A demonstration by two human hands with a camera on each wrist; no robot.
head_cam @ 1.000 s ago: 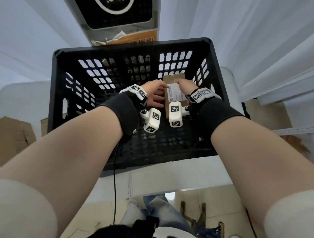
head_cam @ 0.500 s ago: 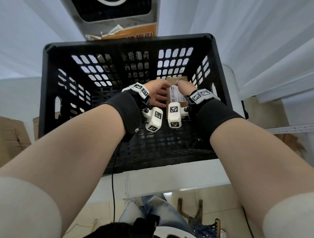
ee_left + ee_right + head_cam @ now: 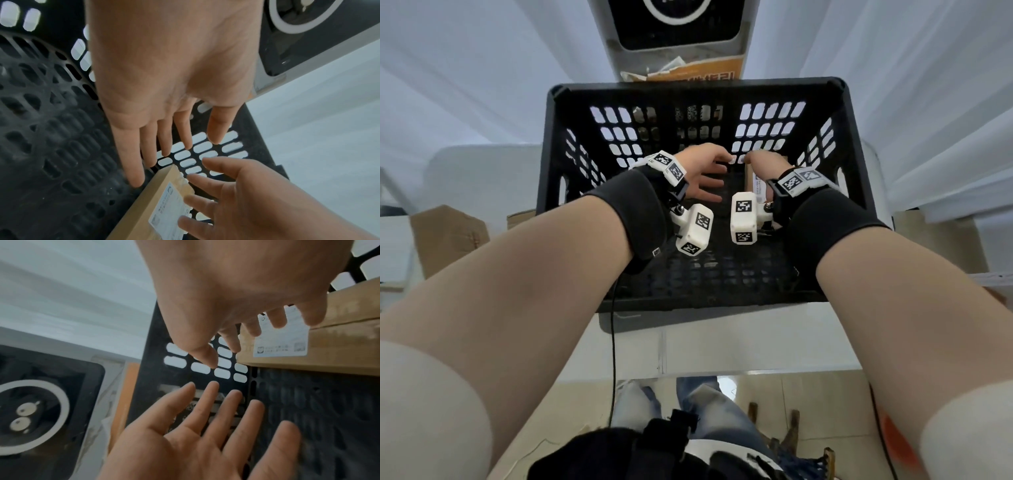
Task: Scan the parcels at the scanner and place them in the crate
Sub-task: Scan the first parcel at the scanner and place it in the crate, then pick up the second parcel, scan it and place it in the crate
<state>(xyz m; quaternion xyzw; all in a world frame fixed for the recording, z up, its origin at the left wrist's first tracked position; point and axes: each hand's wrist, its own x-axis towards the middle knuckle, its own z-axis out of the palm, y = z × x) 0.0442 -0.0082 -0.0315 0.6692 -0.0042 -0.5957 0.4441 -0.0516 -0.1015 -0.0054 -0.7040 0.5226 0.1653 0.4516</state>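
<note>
Both open hands (image 3: 736, 174) flank one parcel (image 3: 156, 206) lying flat, long axis toward the crate's (image 3: 688, 96) far wall.

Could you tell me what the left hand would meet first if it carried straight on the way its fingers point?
Probably the crate's far wall; the left hand passes beside the parcel, though depth is unclear.
</note>
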